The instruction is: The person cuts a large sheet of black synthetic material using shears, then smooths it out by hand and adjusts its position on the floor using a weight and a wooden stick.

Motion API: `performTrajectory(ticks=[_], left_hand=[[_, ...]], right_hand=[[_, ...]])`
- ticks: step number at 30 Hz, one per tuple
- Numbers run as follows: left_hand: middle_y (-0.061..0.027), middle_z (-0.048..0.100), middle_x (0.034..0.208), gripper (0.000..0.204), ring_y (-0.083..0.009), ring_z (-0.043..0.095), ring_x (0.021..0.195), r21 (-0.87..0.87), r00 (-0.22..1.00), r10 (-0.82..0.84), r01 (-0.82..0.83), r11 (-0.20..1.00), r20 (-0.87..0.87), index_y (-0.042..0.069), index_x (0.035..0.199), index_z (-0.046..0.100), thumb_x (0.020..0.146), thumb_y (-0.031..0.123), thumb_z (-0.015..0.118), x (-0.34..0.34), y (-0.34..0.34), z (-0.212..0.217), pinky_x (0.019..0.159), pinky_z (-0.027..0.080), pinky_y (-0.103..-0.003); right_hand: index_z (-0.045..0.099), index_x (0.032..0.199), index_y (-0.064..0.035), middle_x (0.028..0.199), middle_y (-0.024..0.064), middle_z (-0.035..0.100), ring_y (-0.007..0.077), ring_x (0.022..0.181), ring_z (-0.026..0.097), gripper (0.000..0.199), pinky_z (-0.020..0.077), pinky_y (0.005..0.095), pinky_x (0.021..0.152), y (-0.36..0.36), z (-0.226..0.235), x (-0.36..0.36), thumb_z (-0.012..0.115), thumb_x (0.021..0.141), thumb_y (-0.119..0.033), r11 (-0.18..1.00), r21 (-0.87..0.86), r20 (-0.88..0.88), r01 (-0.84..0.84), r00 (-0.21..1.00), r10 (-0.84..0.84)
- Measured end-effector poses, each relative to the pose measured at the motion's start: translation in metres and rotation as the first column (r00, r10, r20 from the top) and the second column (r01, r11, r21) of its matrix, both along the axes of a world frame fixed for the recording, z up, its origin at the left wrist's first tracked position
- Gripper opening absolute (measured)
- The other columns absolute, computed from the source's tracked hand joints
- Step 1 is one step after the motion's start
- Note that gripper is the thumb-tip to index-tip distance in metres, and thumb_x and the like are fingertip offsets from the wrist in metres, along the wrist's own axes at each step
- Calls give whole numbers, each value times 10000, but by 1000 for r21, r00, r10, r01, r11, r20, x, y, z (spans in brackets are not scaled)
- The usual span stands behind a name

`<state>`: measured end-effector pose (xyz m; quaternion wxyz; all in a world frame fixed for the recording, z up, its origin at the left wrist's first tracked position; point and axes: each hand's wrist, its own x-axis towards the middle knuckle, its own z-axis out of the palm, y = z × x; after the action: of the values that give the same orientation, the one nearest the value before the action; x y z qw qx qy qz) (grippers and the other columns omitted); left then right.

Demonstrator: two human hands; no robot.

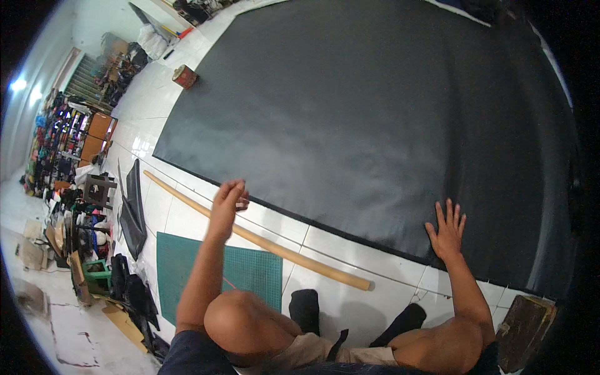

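A large sheet of black leather-like material lies spread across the tiled floor. My right hand rests flat on it near its front edge, fingers spread. My left hand is raised near the sheet's front edge, farther left. Its fingers are curled together, and whether anything small is pinched in them I cannot make out. Below that hand, a long tan cardboard tube lies slanting on the tiles. One end of the tube overlaps a green cutting mat beside my left knee.
A rusty can-like block sits at the sheet's far left edge, and a worn brown block stands at the lower right. Folded black material lies left of the tube. Cluttered shelves and a green stool are farther left.
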<state>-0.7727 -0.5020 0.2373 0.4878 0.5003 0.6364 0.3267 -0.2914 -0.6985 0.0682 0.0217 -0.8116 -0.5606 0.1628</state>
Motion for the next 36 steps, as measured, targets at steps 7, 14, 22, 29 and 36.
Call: performTrajectory(ticks=[7,14,22,29,36], left_hand=[[-380,421,1314,974,-468,484,1202,29,637,284,-379,925,-716,-140,1377,243,787,476,714,-106,-65,-217,984,444,-482],[-185,559,964,558,-273,619,793,-314,845,519,-461,830,132,-63,1225,345,770,125,608,-78,-81,-220,623,575,-358],[-110,562,1074,345,-261,603,959,-288,870,70,85,954,488,42,1162,474,889,202,612,44,-99,-139,807,503,-379],[-248,554,1202,482,-433,499,1149,411,728,129,224,884,-674,-29,1161,579,877,356,641,-8,-13,-174,980,385,-512],[-280,140,1559,863,-426,98,1457,-20,430,-175,342,940,-886,-40,1491,207,930,570,445,-17,20,-201,1173,68,-524]], right_hand=[[569,1283,-58,1452,221,366,391,1353,325,605,217,561,1112,-9,39,-36,625,857,-485,968,170,-140,-184,968,209],[490,1372,-82,1309,202,519,350,1192,496,628,347,494,1001,-48,68,-129,603,886,-464,633,251,30,-732,660,751],[413,1434,-178,934,158,600,341,845,651,609,541,473,723,-14,88,-120,520,930,-503,850,5,-122,-526,844,523],[384,1453,-270,936,152,624,333,817,667,590,551,486,716,0,48,-51,472,942,-554,904,-65,-40,-423,906,422],[443,1380,-229,948,178,643,359,844,669,493,547,496,720,12,29,-14,458,963,-492,928,-143,9,-344,937,349]])
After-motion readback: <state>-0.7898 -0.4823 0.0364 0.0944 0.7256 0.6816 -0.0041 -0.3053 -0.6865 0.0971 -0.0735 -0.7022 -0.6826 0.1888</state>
